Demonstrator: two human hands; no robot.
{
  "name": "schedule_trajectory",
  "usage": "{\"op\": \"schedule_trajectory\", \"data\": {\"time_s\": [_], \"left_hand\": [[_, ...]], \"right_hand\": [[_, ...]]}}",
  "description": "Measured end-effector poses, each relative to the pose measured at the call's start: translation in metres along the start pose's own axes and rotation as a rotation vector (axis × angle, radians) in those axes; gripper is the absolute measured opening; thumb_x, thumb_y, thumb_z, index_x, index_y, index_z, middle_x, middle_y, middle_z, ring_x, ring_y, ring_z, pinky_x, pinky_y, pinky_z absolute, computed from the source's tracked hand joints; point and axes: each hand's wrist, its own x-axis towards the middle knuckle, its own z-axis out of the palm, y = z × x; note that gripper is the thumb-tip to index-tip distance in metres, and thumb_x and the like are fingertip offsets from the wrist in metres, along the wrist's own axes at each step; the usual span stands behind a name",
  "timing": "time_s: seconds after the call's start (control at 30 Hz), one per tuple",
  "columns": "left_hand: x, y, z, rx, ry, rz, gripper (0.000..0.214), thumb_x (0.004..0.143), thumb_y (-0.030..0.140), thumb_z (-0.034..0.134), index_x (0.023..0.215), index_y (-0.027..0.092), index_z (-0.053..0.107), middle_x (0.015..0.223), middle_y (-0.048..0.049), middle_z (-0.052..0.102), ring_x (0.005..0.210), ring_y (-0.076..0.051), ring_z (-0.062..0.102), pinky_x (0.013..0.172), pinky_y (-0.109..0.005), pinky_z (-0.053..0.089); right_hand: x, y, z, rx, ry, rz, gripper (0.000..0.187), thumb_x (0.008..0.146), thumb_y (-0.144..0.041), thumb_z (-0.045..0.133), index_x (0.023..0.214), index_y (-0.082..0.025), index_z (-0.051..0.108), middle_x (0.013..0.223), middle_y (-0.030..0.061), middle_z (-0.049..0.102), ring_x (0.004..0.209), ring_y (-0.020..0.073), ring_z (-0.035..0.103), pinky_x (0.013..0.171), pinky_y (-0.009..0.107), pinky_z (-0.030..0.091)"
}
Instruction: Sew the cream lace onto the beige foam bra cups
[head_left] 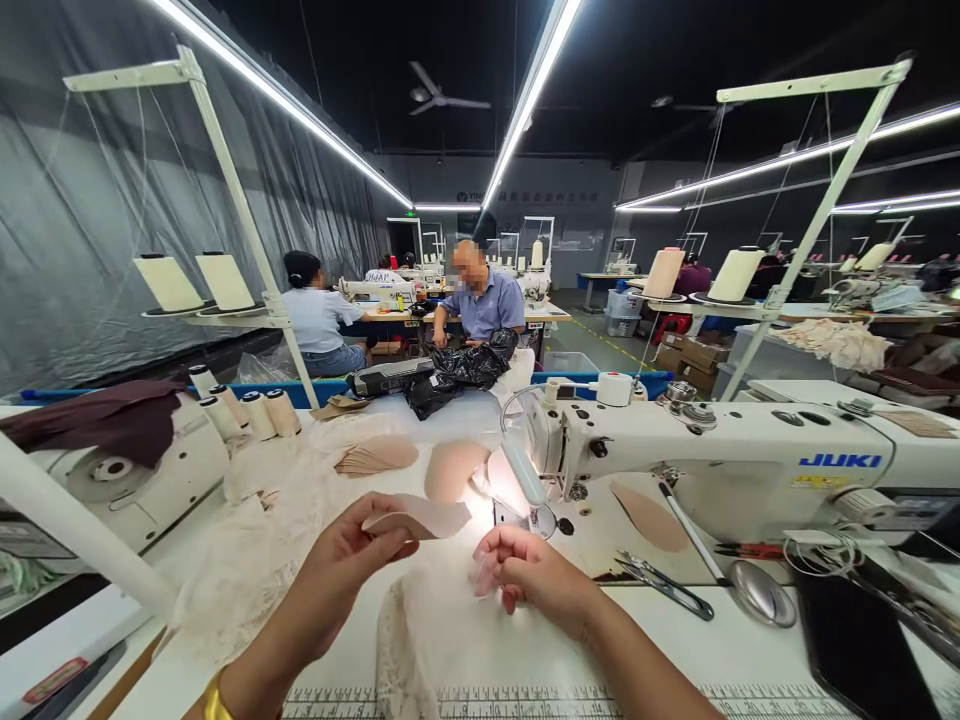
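Between the thumb and fingers of my left hand (364,540) is a curved beige fabric piece (431,518), held up over the table. My right hand (517,572) is closed, fingers curled, at the edge of a sheer cream lace fabric (420,620); its fingertips look veiled by the thin cloth. Just beyond both hands, the lit needle area of a white JUKI sewing machine (720,450) has pale cloth beside it. A rounded beige piece (450,468) lies flat behind my left hand, with a stack of similar pieces (379,453) to its left.
Thread snips (664,583), a silver round object (761,592) and a black phone-like slab (862,640) lie at right. Lace heaps (232,560) cover the left side. A black plastic bag (469,370) sits at the back. Two co-workers sit beyond; a ruler strip (525,702) runs along the front.
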Motion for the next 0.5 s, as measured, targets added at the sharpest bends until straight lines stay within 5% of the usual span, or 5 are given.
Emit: {"op": "schedule_trajectory", "data": {"time_s": [0.1, 0.2, 0.33, 0.5], "left_hand": [[-0.02, -0.007, 0.005, 0.113, -0.077, 0.001, 0.037, 0.081, 0.055, 0.085, 0.086, 0.022, 0.069, 0.09, -0.0047, 0.074, 0.094, -0.026, 0.067, 0.087, -0.034, 0.053], [-0.031, -0.013, 0.009, 0.216, -0.086, 0.048, 0.035, 0.087, 0.055, 0.079, 0.082, 0.023, 0.066, 0.087, -0.0012, 0.064, 0.086, -0.022, 0.061, 0.077, -0.029, 0.05], [-0.038, -0.019, 0.009, 0.397, -0.171, 0.138, 0.033, 0.09, 0.051, 0.073, 0.077, 0.024, 0.061, 0.095, -0.0014, 0.062, 0.091, -0.022, 0.06, 0.085, -0.03, 0.05], [-0.032, -0.026, -0.01, 0.664, -0.246, 0.187, 0.031, 0.082, 0.051, 0.077, 0.073, 0.025, 0.061, 0.099, -0.0028, 0.065, 0.09, -0.025, 0.062, 0.087, -0.035, 0.052]], "right_hand": [[0.0, 0.003, 0.0, 0.032, -0.01, -0.019, 0.027, 0.073, -0.035, 0.073, 0.091, -0.019, 0.063, 0.091, 0.0057, 0.078, 0.083, 0.0194, 0.073, 0.059, 0.026, 0.043], [0.0, 0.005, 0.002, -0.006, -0.027, -0.071, 0.044, 0.081, -0.058, 0.078, 0.09, -0.019, 0.062, 0.089, 0.0065, 0.077, 0.08, 0.0189, 0.072, 0.058, 0.025, 0.041], [0.0, 0.008, 0.011, -0.089, 0.034, -0.143, 0.056, 0.075, -0.068, 0.086, 0.087, -0.019, 0.061, 0.076, 0.0014, 0.073, 0.069, 0.0142, 0.065, 0.054, 0.023, 0.033], [0.014, 0.026, 0.014, -0.175, 0.027, -0.182, 0.076, 0.069, -0.096, 0.068, 0.082, -0.023, 0.052, 0.063, -0.0034, 0.065, 0.045, 0.0083, 0.043, 0.048, 0.025, 0.027]]}}
